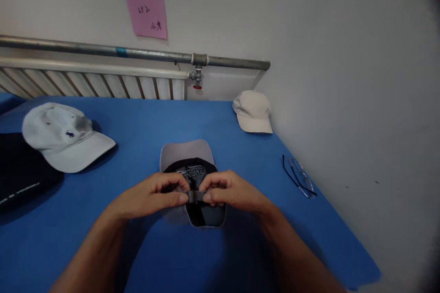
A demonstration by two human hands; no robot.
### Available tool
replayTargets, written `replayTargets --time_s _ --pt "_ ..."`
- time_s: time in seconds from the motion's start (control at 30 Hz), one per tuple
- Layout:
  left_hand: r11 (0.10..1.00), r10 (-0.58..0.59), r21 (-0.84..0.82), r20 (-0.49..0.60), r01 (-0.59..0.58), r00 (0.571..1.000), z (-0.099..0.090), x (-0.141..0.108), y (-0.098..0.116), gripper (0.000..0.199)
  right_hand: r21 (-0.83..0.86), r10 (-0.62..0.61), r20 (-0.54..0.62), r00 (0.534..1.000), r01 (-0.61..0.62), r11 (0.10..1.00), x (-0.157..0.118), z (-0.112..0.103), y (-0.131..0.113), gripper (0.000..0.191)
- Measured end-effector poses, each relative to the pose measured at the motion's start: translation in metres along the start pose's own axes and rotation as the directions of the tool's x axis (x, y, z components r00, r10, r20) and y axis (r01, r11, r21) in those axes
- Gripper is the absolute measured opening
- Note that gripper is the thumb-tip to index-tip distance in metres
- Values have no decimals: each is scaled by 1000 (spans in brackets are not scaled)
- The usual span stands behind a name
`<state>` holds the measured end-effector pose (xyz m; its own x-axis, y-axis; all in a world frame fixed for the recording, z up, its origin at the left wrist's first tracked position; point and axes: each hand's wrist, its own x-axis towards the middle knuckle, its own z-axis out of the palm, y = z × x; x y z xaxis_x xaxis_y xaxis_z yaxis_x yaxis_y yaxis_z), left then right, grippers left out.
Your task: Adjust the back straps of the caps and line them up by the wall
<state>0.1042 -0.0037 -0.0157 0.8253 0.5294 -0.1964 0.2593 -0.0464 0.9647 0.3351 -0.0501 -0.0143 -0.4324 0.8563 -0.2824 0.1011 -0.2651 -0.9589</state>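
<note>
A grey baseball cap (187,150) lies upside down on the blue table, its brim pointing away from me and its dark inside showing. My left hand (154,196) pinches the left part of the cap's back strap (195,196) between thumb and forefinger. From the other side my right hand (232,192) grips the same strap close to its buckle. Both thumbs press on the front of the strap, with only a short stretch showing between them. Part of the cap's sides is hidden behind my fingers.
A white cap (58,130) rests at the left on a black item (24,169). Farther back on the right sits a cream cap (253,110). Eyeglasses (300,178) lie near the right edge of the table (154,119). Behind are a radiator (103,83) and a pipe (233,62).
</note>
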Motion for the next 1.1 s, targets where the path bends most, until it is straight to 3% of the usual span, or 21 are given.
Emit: replayTargets --time_s 0.1,0.3,0.57,0.73,0.83,1.0,1.1 --pt "1000 22 -7 33 -22 999 3 1 1 25 -6 -3 23 1000 3 1000 1 3 0 8" --pt "998 56 -9 -50 -57 997 3 -1 1 27 84 -79 43 996 76 994 1 2 3 7" --pt "990 34 -130 -97 -47 995 -2 -7 -2 25 218 -176 79 981 155 963 0 -9 6 13" --pt "996 30 -87 -38 -33 999 -8 -11 0 21 302 -222 4 975 211 930 -1 -12 8 16" --pt "996 23 -84 -56 -28 998 -11 -13 -2 19 348 -256 -62 965 261 900 -1 -13 8 16" --pt "978 81 -178 -136 -105 987 -13 -23 -4 15 329 -259 -19 966 251 911 -6 -17 7 11" --pt "956 154 -232 -118 -178 981 -16 -34 -5 13 272 -270 41 962 250 929 -11 -23 7 17"
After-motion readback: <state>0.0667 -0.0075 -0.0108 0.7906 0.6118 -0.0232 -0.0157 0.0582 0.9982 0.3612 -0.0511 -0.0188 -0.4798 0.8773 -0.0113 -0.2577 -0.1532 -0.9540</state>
